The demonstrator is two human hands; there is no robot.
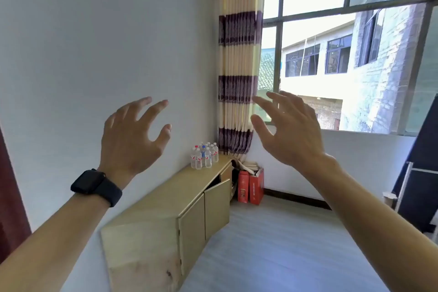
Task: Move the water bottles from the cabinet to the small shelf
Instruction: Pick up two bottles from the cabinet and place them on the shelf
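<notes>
Several clear water bottles [204,155] with red-and-white labels stand in a cluster at the far end of a low light-wood cabinet [166,199] along the left wall. My left hand [132,137], with a black watch on its wrist, is raised in the air with fingers spread, holding nothing. My right hand [289,130] is raised beside it, fingers also spread and empty. Both hands are well short of the bottles. No small shelf is in view.
A striped curtain [239,59] hangs in the corner behind the bottles. Red boxes [252,186] stand on the floor past the cabinet's far end. One cabinet door [216,206] is slightly ajar. A dark panel [419,178] leans at the right under the window.
</notes>
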